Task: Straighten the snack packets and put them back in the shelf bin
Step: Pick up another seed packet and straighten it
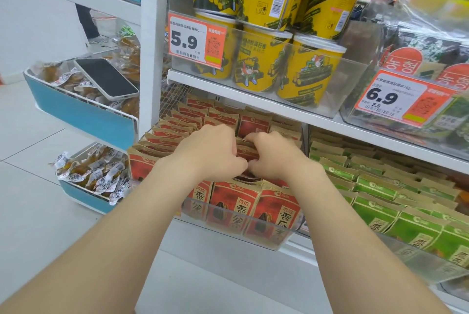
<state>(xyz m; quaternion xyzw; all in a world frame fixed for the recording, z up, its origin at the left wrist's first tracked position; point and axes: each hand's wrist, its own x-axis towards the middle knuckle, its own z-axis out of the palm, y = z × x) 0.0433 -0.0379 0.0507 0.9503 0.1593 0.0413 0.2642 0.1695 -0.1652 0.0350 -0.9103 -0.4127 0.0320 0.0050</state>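
Observation:
Red and brown snack packets stand in rows inside a clear plastic shelf bin on the lower shelf. My left hand and my right hand meet over the middle row, fingers curled down round the tops of the red packets there. Packets in the front row stand upright against the bin's front wall. More red packets fill the rows to the left and behind. The packets under my palms are hidden.
Green packets fill the bin to the right. Yellow canisters stand on the shelf above, with orange price tags. At left, blue-fronted bins hold wrapped snacks, and a phone lies on the upper one.

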